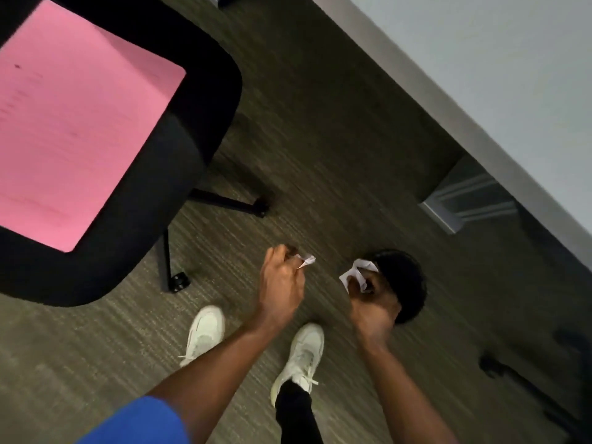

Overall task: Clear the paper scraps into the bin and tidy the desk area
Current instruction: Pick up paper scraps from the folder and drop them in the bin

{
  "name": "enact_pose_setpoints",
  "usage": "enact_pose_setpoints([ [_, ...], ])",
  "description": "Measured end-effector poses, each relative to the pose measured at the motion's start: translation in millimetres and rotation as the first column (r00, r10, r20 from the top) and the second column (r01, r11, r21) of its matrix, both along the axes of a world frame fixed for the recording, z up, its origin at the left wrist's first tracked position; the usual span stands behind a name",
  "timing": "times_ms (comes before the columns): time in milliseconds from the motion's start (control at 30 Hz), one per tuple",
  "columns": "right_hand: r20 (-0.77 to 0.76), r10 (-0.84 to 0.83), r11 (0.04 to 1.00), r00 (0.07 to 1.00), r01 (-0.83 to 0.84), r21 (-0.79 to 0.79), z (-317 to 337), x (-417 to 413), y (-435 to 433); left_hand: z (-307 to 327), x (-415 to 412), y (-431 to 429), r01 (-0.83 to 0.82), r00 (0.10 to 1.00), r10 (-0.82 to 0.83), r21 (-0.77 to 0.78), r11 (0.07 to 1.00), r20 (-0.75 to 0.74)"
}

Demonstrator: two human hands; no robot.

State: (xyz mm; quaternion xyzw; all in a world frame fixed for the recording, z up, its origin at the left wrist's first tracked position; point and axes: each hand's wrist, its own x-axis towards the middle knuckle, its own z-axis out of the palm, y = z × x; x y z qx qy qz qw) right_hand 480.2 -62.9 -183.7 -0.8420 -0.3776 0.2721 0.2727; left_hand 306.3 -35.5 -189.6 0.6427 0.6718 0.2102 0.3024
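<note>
Biggest risk I can see: the small scrap (307,261) pinched in the left hand (282,280) isn't over the bin (407,283) yet, so letting go now drops it on the carpet (320,139) at about 9 o'clock of the bin. The right hand (373,302) hovers right over the bin's mouth, fingers closed around a bigger crumpled scrap (355,274). Both arms reach down and forward, wrists bent.

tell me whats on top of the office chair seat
A pink sheet of paper lies flat on the black chair seat, covering most of it. Whatever is under the sheet is hidden.
</note>
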Motion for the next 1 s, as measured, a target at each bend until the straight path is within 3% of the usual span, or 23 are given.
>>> enact_pose_setpoints([
  [67, 0.023, -0.025, 0.999, 0.999, 0.026, -0.031, -11.1, 23.6, -9.3, -6.3, 26.0, -4.7, -0.044, 0.999, 0.048, -0.135, 0.99, 0.025],
  [167, 0.035, -0.072, 0.994, 0.997, 0.074, -0.086, -26.2, 50.7, -21.5, -12.5, 65.1, -7.8, -0.23, 0.941, 0.298, -0.343, 0.911, 0.158],
  [267, 0.029, -0.08, 0.994, 0.996, 0.082, -0.076, -36.0, 70.0, -34.1, -22.2, 104.1, -11.5, -0.242, 0.899, 0.366, -0.422, 0.874, 0.241],
  [467, 0.048, -0.118, 0.99, 0.992, 0.121, -0.07, -58.2, 104.4, -53.9, -50.3, 163.5, -13.6, -0.066, 0.994, 0.1, -0.467, 0.882, 0.049],
  [833, 0.097, -0.08, 0.991, 0.992, 0.089, -0.097, -90.1, 148.5, -66.2, -79.6, 216.9, -7.9, 0.067, 0.998, -0.054, -0.447, 0.892, 0.043],
  [1000, 0.046, -0.138, 0.985, 0.989, 0.142, -0.102, -100.6, 162.7, -51.6, -89.5, 225.7, -5.0, 0.134, 0.989, -0.077, -0.526, 0.84, 0.13],
])
